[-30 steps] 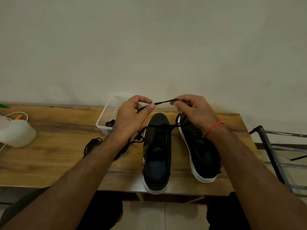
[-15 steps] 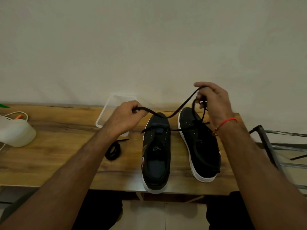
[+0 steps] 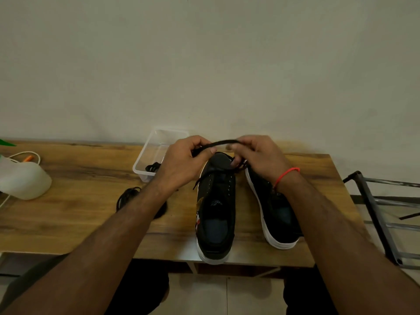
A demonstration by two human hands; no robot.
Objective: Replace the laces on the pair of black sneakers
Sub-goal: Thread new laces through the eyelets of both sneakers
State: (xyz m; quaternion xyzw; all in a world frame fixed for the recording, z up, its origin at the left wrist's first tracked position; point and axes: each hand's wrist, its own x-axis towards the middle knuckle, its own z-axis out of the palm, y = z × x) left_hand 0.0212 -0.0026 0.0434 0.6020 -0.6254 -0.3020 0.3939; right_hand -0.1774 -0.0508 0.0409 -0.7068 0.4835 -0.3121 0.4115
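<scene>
Black lace (image 3: 223, 143) stretches in a short span between the person's two hands, held just above the toe of the left sneaker (image 3: 216, 208). The left hand (image 3: 181, 164) has its fingers curled, pinching one part of the lace between thumb and forefinger. The right hand (image 3: 259, 159) likewise has its fingers curled round the lace, pinching it near the fingertips, with more of the lace hanging down from it toward the front of the shoe. A red thread band (image 3: 286, 175) circles the right wrist.

Both sneakers stand on the wooden table (image 3: 79, 212), toes pointing to the wall, heels at the near edge. The left one is black with a white sole and open eyelets showing along its front; the lace runs through the eyelets nearest the toe. The right sneaker (image 3: 275, 214) stands just beside it, partly hidden by the right forearm.

A clear plastic box (image 3: 147, 160) sits at the back of the table, near the left hand, with a dark bundle of lace (image 3: 152, 167) inside. Another coiled black lace (image 3: 128, 196) lies on the tabletop, partly under the left forearm. At the far left stands a white plastic object (image 3: 22, 180) with a pale cord (image 3: 25, 153) behind it. A grey metal rack (image 3: 381, 214) stands to the right of the table
</scene>
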